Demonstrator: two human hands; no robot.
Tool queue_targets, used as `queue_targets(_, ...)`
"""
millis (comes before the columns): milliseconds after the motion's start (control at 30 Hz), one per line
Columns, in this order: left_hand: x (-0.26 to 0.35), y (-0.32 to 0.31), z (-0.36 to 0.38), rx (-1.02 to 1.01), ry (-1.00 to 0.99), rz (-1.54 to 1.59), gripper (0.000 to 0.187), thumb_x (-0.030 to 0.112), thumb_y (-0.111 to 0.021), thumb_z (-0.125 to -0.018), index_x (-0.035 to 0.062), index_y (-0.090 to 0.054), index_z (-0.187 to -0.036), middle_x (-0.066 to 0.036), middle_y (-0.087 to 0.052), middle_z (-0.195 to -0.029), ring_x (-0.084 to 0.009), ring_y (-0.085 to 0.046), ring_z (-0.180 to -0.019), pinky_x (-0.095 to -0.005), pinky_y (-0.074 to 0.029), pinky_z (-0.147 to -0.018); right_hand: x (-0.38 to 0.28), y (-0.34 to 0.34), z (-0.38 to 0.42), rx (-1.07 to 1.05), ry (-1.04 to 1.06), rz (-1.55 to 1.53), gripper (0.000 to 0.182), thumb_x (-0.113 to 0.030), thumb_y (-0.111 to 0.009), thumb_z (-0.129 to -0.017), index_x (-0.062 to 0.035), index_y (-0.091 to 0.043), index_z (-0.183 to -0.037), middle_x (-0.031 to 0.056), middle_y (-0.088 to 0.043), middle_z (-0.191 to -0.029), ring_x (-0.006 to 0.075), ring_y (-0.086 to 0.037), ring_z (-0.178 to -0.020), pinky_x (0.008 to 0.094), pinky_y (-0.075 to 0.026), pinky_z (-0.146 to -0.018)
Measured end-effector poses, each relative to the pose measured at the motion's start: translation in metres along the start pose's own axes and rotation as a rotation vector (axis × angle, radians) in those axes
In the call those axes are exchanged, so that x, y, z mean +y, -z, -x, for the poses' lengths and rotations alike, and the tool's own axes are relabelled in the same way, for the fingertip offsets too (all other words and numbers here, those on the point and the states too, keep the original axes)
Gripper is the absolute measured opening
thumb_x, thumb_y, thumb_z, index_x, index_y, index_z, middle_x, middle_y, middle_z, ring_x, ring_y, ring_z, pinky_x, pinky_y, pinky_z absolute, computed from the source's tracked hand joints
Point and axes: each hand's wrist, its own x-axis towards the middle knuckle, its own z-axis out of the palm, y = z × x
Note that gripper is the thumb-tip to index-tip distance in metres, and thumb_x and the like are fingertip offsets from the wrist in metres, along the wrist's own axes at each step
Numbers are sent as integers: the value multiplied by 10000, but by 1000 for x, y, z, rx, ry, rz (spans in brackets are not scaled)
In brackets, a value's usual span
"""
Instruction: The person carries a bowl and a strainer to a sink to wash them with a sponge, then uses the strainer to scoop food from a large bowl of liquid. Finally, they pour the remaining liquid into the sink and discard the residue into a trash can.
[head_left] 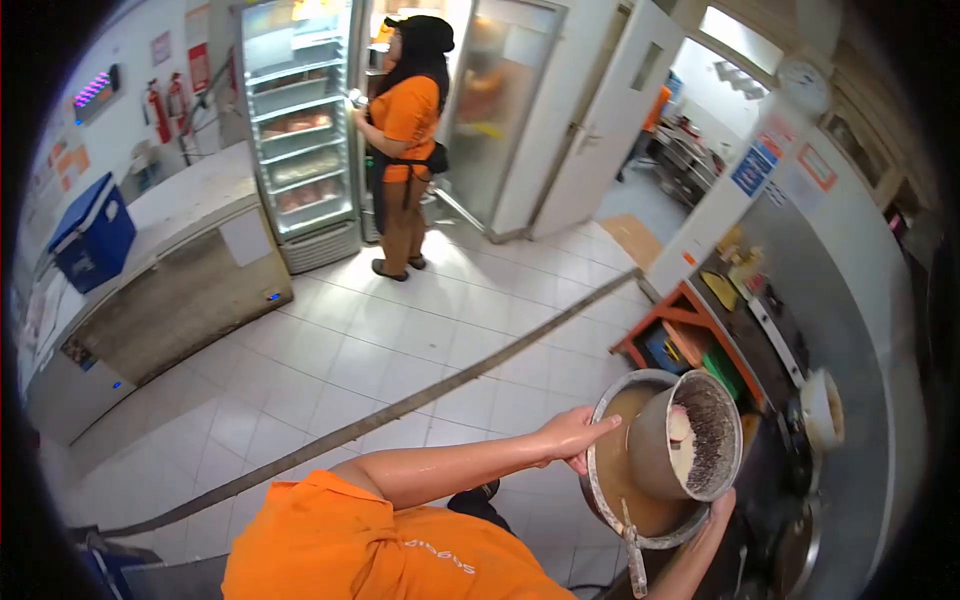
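A wide metal bowl (600,488) with cloudy brown liquid (624,410) in it is held out at the lower right. Inside it a smaller, deep metal pot (653,440) leans to one side, its inner wall speckled dark and something pale at its bottom. My left hand (577,436) grips the bowl's left rim, thumb on top. On the opposite side my right hand (718,512) is closed on the rim near the pot's lip; its fingers are partly hidden underneath. A utensil with a crusted handle (634,560) rests over the bowl's near edge.
A co-worker in an orange shirt (408,105) stands at the lit upright fridge (300,205). A floor strip (400,408) crosses the tiles. A blue cooler (95,235) sits on the left counter. Along the right wall runs a worktop with pans (797,550) and an orange-framed shelf (690,310).
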Motion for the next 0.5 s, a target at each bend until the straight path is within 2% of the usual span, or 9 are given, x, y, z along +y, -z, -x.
queue_targets(133,18,42,-46,220,10,41,583,584,-531,-948,8,-492,-1032,-82,-619,-761,-130,-629,-529,-268,-564,-484,-8,-82,-147,-170,122,-32,314,-198,-575,-920,50,-702,-1064,82,-714,-1004,174,-622,-888,355,-484,-804)
queue_targets(200,15,53,-71,328,-39,63,629,600,-526,-938,-15,-487,-1068,-100,-617,-767,-144,-621,-507,-271,-560,-468,-12,-129,-218,-374,63,-417,320,-183,-543,-946,31,-669,-1148,96,-700,-1021,210,-639,-869,366,-503,-820)
queue_targets(233,18,66,-85,383,-94,64,678,616,-522,-929,-38,-483,-1103,-118,-615,-773,-157,-613,-485,-273,-557,-453,-18,-177,-250,-461,69,-426,320,-183,-543,-946,31,-669,-1148,96,-700,-1021,210,-639,-869,366,-503,-820)
queue_targets(267,27,73,-89,407,-118,81,702,628,-528,-919,-45,-475,-1110,-127,-615,-781,-160,-613,-485,-278,-553,-448,16,-199,-309,-564,75,-431,320,-180,-539,-948,31,-667,-1151,97,-699,-1028,211,-639,-875,367,-503,-822)
queue_targets(333,37,91,-110,490,-166,113,749,652,-538,-900,-57,-463,-1128,-143,-615,-797,-165,-612,-485,-289,-546,-437,122,-222,-340,-799,106,-413,319,-174,-531,-952,31,-664,-1156,99,-696,-1042,213,-639,-887,369,-504,-826)
queue_targets(400,43,108,-135,579,-189,143,784,665,-532,-891,-68,-451,-1158,-155,-614,-805,-179,-627,-497,-307,-533,-414,63,-363,-387,-1046,145,-391,318,-169,-523,-955,30,-660,-1162,102,-693,-1055,214,-638,-899,370,-504,-830)
queue_targets(433,55,116,-139,557,-193,167,710,638,-545,-906,-16,-460,-1169,-108,-590,-807,-155,-626,-531,-290,-535,-447,34,-434,-396,-1148,159,-381,318,-166,-519,-957,30,-658,-1165,103,-692,-1062,215,-638,-905,371,-504,-831)
queue_targets(500,71,135,-151,634,-176,167,720,634,-550,-903,-18,-458,-1193,-112,-588,-829,-159,-622,-522,-287,-533,-444,-32,-548,-393,-1293,181,-361,317,-160,-511,-961,29,-655,-1171,106,-689,-1076,217,-638,-917,372,-505,-835)
